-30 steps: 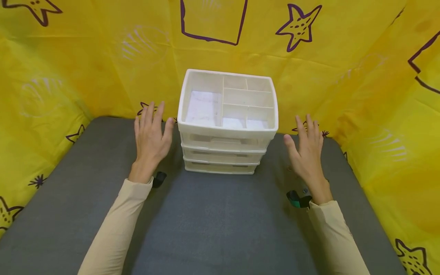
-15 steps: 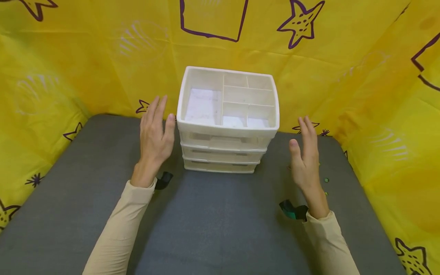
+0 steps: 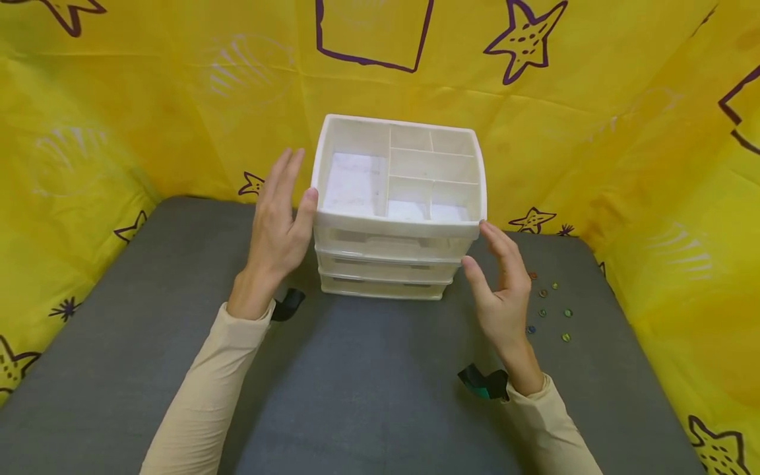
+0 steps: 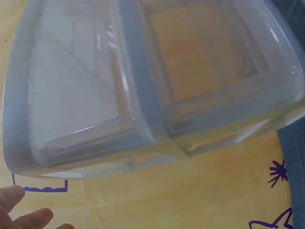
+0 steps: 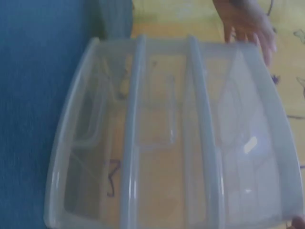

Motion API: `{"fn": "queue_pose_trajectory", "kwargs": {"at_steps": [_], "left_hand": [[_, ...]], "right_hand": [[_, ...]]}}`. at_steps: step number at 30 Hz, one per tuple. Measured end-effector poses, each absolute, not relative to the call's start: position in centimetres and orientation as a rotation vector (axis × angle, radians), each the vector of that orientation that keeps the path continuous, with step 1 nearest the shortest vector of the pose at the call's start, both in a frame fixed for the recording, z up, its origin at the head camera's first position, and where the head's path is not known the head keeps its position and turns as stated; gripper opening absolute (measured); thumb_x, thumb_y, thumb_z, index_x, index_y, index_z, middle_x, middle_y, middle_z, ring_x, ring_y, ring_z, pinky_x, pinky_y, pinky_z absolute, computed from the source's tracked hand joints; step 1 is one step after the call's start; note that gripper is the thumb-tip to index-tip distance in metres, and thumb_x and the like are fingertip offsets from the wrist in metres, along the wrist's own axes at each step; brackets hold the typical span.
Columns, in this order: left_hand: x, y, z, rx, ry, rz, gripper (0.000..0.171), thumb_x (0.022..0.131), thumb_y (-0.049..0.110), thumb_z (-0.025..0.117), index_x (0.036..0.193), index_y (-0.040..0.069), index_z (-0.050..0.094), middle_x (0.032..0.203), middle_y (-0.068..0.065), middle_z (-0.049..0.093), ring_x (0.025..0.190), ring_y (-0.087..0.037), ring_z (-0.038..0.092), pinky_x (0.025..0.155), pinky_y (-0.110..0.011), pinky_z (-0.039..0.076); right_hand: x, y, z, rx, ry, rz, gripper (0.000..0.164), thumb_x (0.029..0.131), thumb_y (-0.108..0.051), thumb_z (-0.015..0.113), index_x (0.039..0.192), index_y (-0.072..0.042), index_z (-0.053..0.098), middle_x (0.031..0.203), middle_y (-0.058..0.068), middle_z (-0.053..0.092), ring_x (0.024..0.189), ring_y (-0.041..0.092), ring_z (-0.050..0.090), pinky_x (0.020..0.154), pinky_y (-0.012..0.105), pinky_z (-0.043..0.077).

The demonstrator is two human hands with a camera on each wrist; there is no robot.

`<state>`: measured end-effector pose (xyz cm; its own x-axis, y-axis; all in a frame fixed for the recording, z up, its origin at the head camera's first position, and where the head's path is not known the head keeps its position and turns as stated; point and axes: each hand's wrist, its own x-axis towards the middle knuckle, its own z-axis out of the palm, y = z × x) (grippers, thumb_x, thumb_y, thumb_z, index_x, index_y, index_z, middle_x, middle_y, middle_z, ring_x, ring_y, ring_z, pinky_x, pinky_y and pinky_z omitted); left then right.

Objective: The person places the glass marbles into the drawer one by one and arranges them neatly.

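A white plastic drawer unit (image 3: 394,227) stands on the grey table, its open top divided into several compartments and its clear drawers stacked below. My left hand (image 3: 276,227) is held along its left side, fingers extended and thumb tip at the top rim; whether it touches is hard to tell. My right hand (image 3: 503,290) has its fingertips at the front right corner of the rim, fingers slightly bent and thumb apart. The left wrist view shows the unit's side wall (image 4: 76,86) close up, with fingertips (image 4: 33,219) below it. Three drawer fronts (image 5: 167,191) fill the right wrist view.
Several small, shiny, coloured pieces like glass marbles (image 3: 543,313) lie on the grey table (image 3: 368,382), right of my right hand. Yellow cloth (image 3: 392,92) with purple drawings hangs behind and on both sides. A black strap (image 3: 483,382) sticks out beside the right wrist.
My right hand has moved left to the unit's front right corner, uncovering the marble-like pieces. My left hand has shifted right, closer to the left side. The unit has stayed in place.
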<state>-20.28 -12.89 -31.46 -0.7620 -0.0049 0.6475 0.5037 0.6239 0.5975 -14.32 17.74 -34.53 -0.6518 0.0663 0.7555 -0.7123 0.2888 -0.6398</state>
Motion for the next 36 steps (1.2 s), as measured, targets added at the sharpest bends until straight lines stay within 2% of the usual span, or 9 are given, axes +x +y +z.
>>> {"fn": "queue_pose_trajectory", "kwargs": {"at_steps": [6, 14, 22, 26, 30, 36], "left_hand": [[-20.3, -12.6, -30.7, -0.479, -2.261, -1.009, 0.058, 0.1, 0.032, 0.043, 0.154, 0.014, 0.036, 0.162, -0.014, 0.03, 0.15, -0.03, 0.027, 0.12, -0.056, 0.022], [-20.9, -12.3, -30.7, -0.552, -2.311, -0.963, 0.06, 0.099, 0.032, 0.045, 0.155, 0.014, 0.034, 0.162, -0.012, 0.031, 0.149, -0.029, 0.03, 0.12, -0.052, 0.025], [-21.5, -12.1, -30.8, -0.587, -2.339, -0.931, 0.063, 0.098, 0.03, 0.051, 0.155, 0.01, 0.033, 0.162, -0.014, 0.031, 0.149, -0.031, 0.03, 0.122, -0.049, 0.024], [-21.6, -12.1, -30.7, -0.593, -2.341, -0.931, 0.064, 0.097, 0.03, 0.051, 0.155, 0.008, 0.033, 0.162, -0.014, 0.03, 0.149, -0.03, 0.03, 0.122, -0.049, 0.024], [-21.8, -12.1, -30.8, -0.594, -2.338, -0.95, 0.065, 0.097, 0.029, 0.051, 0.155, 0.006, 0.033, 0.163, -0.014, 0.028, 0.15, -0.03, 0.029, 0.122, -0.048, 0.023], [-21.8, -12.0, -31.0, -0.57, -2.377, -0.963, 0.066, 0.098, 0.03, 0.048, 0.157, 0.007, 0.028, 0.165, -0.01, 0.023, 0.151, -0.027, 0.025, 0.123, -0.048, 0.023]], "right_hand": [[-14.2, 16.3, -34.5, 0.528, -1.751, 1.403, 0.038, 0.087, -0.002, 0.068, 0.122, 0.011, 0.062, 0.13, 0.023, 0.061, 0.125, 0.021, 0.056, 0.107, 0.033, 0.041], [-14.0, 14.6, -35.5, 0.594, -1.777, 1.528, 0.033, 0.085, 0.009, 0.064, 0.118, 0.013, 0.063, 0.121, 0.005, 0.066, 0.111, 0.02, 0.062, 0.094, 0.032, 0.049], [-13.7, 12.6, -35.9, 0.53, -1.831, 1.907, 0.031, 0.091, 0.006, 0.06, 0.121, 0.016, 0.057, 0.113, -0.003, 0.07, 0.103, 0.013, 0.067, 0.089, 0.022, 0.054], [-13.6, 11.6, -36.3, 0.404, -1.879, 2.092, 0.031, 0.094, 0.002, 0.058, 0.123, 0.014, 0.057, 0.108, -0.008, 0.071, 0.098, 0.011, 0.07, 0.086, 0.024, 0.055], [-13.8, 10.7, -36.7, 0.287, -1.948, 2.191, 0.031, 0.096, -0.003, 0.056, 0.124, 0.01, 0.059, 0.108, -0.007, 0.071, 0.093, 0.009, 0.07, 0.084, 0.027, 0.057], [-14.1, 9.5, -37.2, 0.041, -1.869, 2.443, 0.032, 0.098, -0.008, 0.056, 0.127, 0.004, 0.059, 0.108, -0.002, 0.072, 0.088, 0.01, 0.072, 0.08, 0.025, 0.057]]}}
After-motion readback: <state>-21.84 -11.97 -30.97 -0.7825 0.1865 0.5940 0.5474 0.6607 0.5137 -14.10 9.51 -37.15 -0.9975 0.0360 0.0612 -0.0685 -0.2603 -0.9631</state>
